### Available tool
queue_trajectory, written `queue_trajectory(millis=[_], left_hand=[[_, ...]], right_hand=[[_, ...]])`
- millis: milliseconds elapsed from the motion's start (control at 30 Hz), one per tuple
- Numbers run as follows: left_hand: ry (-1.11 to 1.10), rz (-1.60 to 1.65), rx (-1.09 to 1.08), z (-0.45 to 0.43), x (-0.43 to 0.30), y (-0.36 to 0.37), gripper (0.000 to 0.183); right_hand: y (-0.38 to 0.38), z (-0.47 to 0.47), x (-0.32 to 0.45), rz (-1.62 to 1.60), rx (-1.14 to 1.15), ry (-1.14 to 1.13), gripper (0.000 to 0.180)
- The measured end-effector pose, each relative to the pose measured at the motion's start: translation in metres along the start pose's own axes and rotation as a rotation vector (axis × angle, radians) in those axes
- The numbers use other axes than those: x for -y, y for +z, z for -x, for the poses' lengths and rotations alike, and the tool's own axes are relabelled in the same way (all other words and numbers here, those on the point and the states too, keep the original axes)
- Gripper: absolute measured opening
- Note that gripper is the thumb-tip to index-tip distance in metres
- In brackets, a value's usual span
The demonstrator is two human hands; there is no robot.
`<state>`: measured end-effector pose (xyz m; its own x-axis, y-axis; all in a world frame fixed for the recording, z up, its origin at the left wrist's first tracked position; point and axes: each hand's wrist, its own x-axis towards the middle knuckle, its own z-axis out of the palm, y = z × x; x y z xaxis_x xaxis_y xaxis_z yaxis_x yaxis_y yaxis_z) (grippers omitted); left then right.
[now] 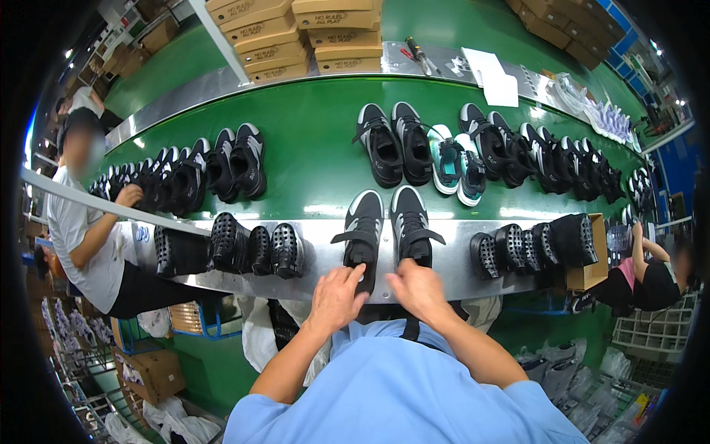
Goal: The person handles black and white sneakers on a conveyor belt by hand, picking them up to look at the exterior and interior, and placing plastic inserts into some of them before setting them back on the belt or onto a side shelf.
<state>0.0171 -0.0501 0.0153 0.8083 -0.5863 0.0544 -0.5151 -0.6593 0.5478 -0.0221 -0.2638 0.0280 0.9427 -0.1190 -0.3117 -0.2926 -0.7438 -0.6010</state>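
Two black sneakers with grey toe caps stand side by side on the metal bench edge, toes pointing away from me, their straps sticking out sideways. My left hand is at the heel of the left sneaker, fingertips over its collar and thumb by the heel. At the heel of the right sneaker, my right hand is curled over the collar and slightly blurred. Both hands cover much of the heels.
Black studded shoe-shaped forms stand left, with more forms right. Beyond, rows of black shoes and a teal-lined pair rest on the green belt. Shoe boxes are stacked behind. Co-workers sit at both sides.
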Motion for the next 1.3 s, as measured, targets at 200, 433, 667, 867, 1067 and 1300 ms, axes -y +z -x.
queue_trajectory(millis=[200,433,667,867,1067,1300], left_hand=[[0.245,-0.317,0.213,-0.013,-0.017,0.038,0.076],[-0.185,0.104,0.262,-0.037,-0.028,0.058,0.049],[-0.239,0.000,0.007,-0.087,-0.046,-0.046,0.032],[-0.280,-0.167,-0.075,-0.144,0.022,-0.085,0.031],[-0.182,-0.325,-0.060,-0.216,0.176,-0.033,0.035],[0.067,-0.188,0.069,-0.255,0.062,0.003,0.069]], right_hand=[[0.026,-0.010,-0.103,-0.149,-0.225,0.140,0.039],[0.006,-0.052,-0.085,-0.291,-0.088,0.049,0.062],[-0.099,-0.152,-0.141,0.514,-0.363,0.098,0.068],[-0.091,-0.213,-0.141,0.627,-0.250,0.187,0.049],[-0.083,-0.234,-0.161,0.629,-0.535,0.193,0.035],[-0.075,-0.217,-0.069,0.381,-0.350,0.001,0.087]])
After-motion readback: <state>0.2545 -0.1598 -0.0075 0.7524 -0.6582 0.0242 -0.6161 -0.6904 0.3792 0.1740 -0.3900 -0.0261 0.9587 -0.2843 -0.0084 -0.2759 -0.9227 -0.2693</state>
